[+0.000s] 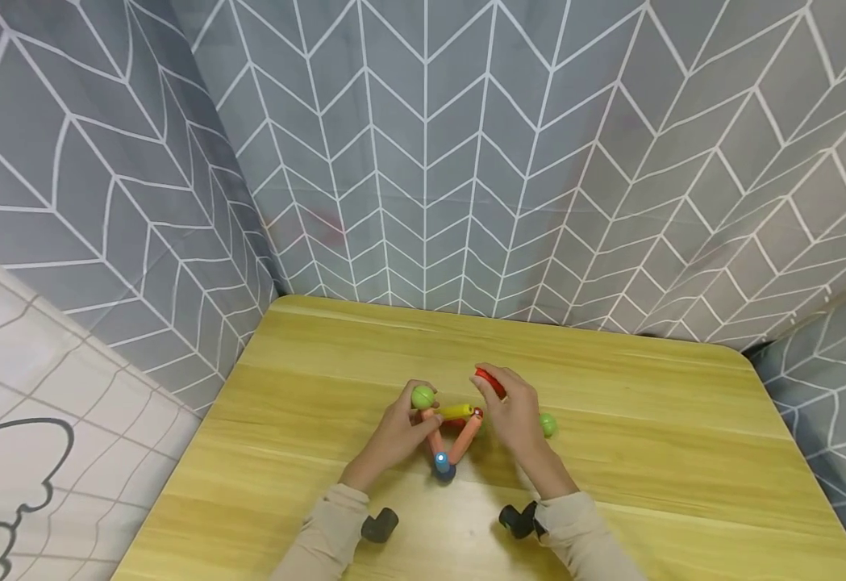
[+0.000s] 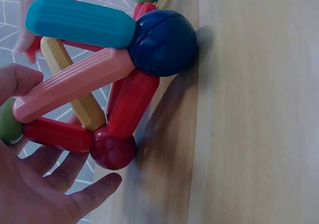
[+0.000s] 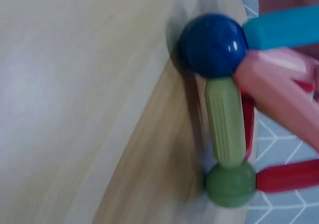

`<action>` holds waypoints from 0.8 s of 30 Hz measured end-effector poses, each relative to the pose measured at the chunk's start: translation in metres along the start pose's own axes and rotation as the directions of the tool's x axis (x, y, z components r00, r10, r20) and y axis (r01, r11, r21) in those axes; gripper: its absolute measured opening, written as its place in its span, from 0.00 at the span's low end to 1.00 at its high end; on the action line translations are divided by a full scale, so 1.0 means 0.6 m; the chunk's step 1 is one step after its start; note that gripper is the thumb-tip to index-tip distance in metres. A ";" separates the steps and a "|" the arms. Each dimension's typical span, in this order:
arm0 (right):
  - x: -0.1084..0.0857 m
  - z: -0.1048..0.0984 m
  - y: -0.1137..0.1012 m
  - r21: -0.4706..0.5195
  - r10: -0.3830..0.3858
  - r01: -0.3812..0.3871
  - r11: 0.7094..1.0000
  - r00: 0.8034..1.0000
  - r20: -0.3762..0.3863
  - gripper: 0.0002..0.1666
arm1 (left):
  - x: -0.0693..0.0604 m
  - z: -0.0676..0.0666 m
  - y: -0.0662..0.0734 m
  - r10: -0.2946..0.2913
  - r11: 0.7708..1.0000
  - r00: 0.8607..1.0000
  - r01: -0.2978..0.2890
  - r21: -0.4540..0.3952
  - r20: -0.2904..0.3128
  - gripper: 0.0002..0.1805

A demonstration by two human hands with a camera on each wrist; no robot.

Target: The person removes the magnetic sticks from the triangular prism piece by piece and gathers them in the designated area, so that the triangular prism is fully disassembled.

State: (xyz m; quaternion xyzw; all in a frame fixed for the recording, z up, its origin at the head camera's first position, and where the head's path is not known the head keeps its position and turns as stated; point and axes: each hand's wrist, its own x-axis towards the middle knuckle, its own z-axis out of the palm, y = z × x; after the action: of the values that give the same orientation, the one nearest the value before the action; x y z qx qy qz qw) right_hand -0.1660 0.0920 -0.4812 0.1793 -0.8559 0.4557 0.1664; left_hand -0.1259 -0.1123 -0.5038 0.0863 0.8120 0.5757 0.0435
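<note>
A frame of ribbed magnetic rods and balls stands on the table, with a dark blue ball [image 2: 164, 42] at its near corner. From that ball run a teal rod [image 2: 79, 22], a pink rod [image 2: 75, 84], a red rod [image 2: 133, 103] and a light green rod [image 3: 225, 122]. My left hand [image 1: 398, 428] holds the frame at its upper left corner, by a green ball [image 1: 423, 396]; its thumb touches the pink rod. Above the frame's right side, my right hand [image 1: 515, 413] pinches a red rod [image 1: 491, 381]. A yellow rod [image 1: 455, 411] crosses between the hands.
Another green ball [image 1: 548, 425], at a frame corner, shows beyond the right hand. Dark wrist cameras sit below the left wrist [image 1: 381, 526] and right wrist [image 1: 517, 520]. The wooden table [image 1: 684, 452] ends at a grey patterned curtain [image 1: 466, 161].
</note>
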 end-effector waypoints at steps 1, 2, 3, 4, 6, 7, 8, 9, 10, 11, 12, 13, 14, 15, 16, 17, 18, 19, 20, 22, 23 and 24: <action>0.000 -0.004 0.004 -0.023 0.018 -0.018 1.000 1.000 -0.011 0.15 | 0.000 0.000 0.001 0.001 1.000 1.000 -0.001 -0.001 -0.001 0.23; 0.000 -0.009 0.008 -0.043 0.034 -0.034 0.998 0.999 -0.019 0.15 | 0.001 0.001 0.001 0.001 1.000 1.000 -0.001 -0.001 -0.004 0.23; 0.001 -0.013 0.012 -0.061 0.050 -0.051 0.997 0.999 -0.020 0.15 | 0.001 0.001 0.001 -0.001 1.000 1.000 0.001 -0.002 -0.007 0.23; 0.001 -0.018 0.015 -0.076 0.060 -0.061 0.995 0.998 -0.018 0.16 | 0.002 0.002 0.001 -0.002 1.000 1.000 0.002 -0.007 -0.009 0.24; 0.002 -0.027 0.021 -0.093 0.077 -0.077 0.993 0.997 -0.004 0.17 | 0.002 0.002 0.000 -0.002 1.000 1.000 0.002 -0.006 -0.013 0.25; 0.003 -0.032 0.023 -0.096 0.093 -0.093 0.991 0.996 0.003 0.18 | 0.002 0.002 0.001 -0.004 1.000 1.000 0.004 -0.004 -0.014 0.25; 0.004 -0.036 0.025 -0.094 0.112 -0.110 0.989 0.994 0.010 0.18 | 0.002 0.002 0.001 -0.008 1.000 1.000 0.008 -0.005 -0.013 0.26; 0.006 -0.041 0.027 -0.096 0.130 -0.127 0.987 0.991 0.020 0.19 | 0.001 0.001 0.001 -0.013 1.000 1.000 0.013 -0.006 -0.013 0.27; 0.007 -0.046 0.030 -0.097 0.145 -0.142 0.985 0.989 0.029 0.19 | 0.001 0.001 0.002 -0.018 1.000 1.000 0.018 -0.004 -0.012 0.27; 0.008 -0.050 0.031 -0.094 0.162 -0.158 0.983 0.986 0.039 0.20 | 0.001 0.001 0.002 -0.018 1.000 1.000 0.018 0.002 -0.007 0.27; 0.009 -0.055 0.034 -0.093 0.185 -0.180 0.979 0.982 0.048 0.20 | 0.001 0.001 0.002 -0.022 1.000 1.000 0.022 0.006 -0.004 0.28; 0.010 -0.060 0.037 -0.094 0.203 -0.197 0.976 0.978 0.055 0.21 | 0.001 0.001 0.002 -0.023 1.000 1.000 0.023 0.011 0.000 0.28; 0.010 -0.064 0.040 -0.096 0.216 -0.210 0.973 0.974 0.060 0.21 | 0.002 0.001 0.001 -0.025 1.000 1.000 0.025 0.014 0.005 0.28; 0.011 -0.068 0.043 -0.097 0.233 -0.226 0.969 0.970 0.066 0.20 | 0.002 0.002 0.001 -0.024 1.000 1.000 0.024 0.016 0.007 0.28; 0.011 -0.071 0.047 -0.093 0.253 -0.246 0.965 0.965 0.072 0.20 | 0.002 0.002 0.001 -0.024 1.000 1.000 0.024 0.017 0.010 0.28; 0.012 -0.074 0.051 -0.096 0.275 -0.268 0.959 0.958 0.076 0.19 | 0.003 0.002 0.001 -0.028 0.999 1.000 0.027 0.018 0.012 0.28; 0.012 -0.077 0.057 -0.105 0.301 -0.292 0.951 0.951 0.076 0.19 | 0.003 0.002 0.001 -0.033 0.999 0.999 0.033 0.016 0.010 0.28; 0.012 -0.080 0.062 -0.112 0.324 -0.314 0.943 0.943 0.080 0.18 | 0.003 0.002 0.002 -0.036 0.999 0.999 0.035 0.014 0.009 0.28; 0.012 -0.082 0.066 -0.120 0.345 -0.334 0.935 0.935 0.082 0.18 | 0.002 0.002 0.003 -0.039 0.999 0.999 0.039 0.010 0.007 0.29; 0.012 -0.086 0.074 -0.139 0.387 -0.373 0.917 0.918 0.091 0.18 | 0.002 0.002 0.004 -0.046 0.999 0.999 0.046 0.011 0.000 0.29; 0.011 -0.087 0.077 -0.150 0.401 -0.385 0.910 0.911 0.094 0.18 | 0.001 0.001 0.003 -0.050 0.999 0.999 0.050 0.010 -0.004 0.29; 0.011 -0.089 0.080 -0.158 0.415 -0.398 0.904 0.904 0.098 0.18 | 0.001 0.001 0.004 -0.050 0.999 0.999 0.050 0.008 -0.008 0.30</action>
State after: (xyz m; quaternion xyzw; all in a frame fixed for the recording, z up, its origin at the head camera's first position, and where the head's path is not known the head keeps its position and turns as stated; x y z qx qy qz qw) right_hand -0.1871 0.1606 -0.4848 0.0141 -0.9120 0.4092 0.0233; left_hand -0.1259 -0.1109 -0.5018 0.0641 0.8164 0.5713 0.0544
